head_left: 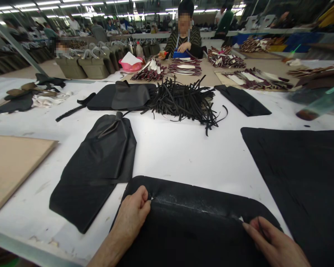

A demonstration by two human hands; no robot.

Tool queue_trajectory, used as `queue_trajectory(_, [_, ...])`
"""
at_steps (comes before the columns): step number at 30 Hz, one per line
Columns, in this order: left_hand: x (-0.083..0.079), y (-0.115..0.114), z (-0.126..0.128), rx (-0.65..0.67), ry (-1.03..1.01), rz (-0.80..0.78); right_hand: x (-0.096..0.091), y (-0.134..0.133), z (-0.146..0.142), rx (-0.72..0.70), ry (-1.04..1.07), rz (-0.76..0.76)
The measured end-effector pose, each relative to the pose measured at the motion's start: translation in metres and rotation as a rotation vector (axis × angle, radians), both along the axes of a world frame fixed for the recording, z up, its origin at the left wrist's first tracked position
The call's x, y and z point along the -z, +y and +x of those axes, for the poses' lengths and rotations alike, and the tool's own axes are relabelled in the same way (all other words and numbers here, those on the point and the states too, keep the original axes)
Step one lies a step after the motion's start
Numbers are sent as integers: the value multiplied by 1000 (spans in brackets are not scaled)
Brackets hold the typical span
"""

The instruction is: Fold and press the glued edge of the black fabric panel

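Note:
A large black panel (183,237), leather-like with rounded far corners, lies on the table right in front of me. Across it runs a shiny, whitish-smeared line (195,209), with a small white tip at each end. My left hand (135,211) is closed on the panel beside the left tip, thumb and forefinger pinched together. Beside the right tip, my right hand (271,237) pinches at the panel with bent fingers. What exactly lies between the fingertips is too small to make out.
Folded black pieces (91,167) lie left, a wide black sheet (303,178) right. Beyond are a heap of black strips (183,98) and a black stack (102,96). A tan board (13,159) sits at left. Across the table a person (183,40) works behind maroon bundles (185,68).

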State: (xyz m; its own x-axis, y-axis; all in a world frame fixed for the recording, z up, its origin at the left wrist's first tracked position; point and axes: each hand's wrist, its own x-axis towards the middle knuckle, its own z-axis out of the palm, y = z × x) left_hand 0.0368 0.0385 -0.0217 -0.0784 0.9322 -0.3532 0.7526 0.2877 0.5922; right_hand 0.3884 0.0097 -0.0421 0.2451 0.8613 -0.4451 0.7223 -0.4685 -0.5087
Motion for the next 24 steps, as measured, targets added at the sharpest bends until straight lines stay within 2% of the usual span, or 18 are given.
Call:
queue_trajectory(3, [-6, -4, 4, 67, 165, -9, 0, -1, -4, -2, -33, 13])
queue_trajectory(7, [-9, -11, 12, 177, 386, -4, -2, -3, -12, -32, -131, 108])
queue_trajectory(10, [-2, -15, 14, 256, 433, 138, -7, -4, -20, -29, -220, 161])
queue_trajectory(13, [8, -18, 9, 308, 466, 317, -14, -7, -24, -16, -221, 201])
queue_trajectory(16, [12, -20, 5, 358, 545, 604, -20, -14, -24, -25, -235, 340])
queue_trajectory(18, [11, -22, 11, 483, 573, 808, -21, -21, -28, -132, -322, 460])
queue_trajectory(20, [10, -25, 28, 683, 537, 915, -18, -26, -39, -336, -436, 570])
queue_trajectory(22, [11, -29, 51, 833, 501, 887, -13, -28, -53, -552, -530, 643])
queue_trajectory(24, [14, -31, 74, 860, 530, 803, -6, -27, -66, -679, -589, 676])
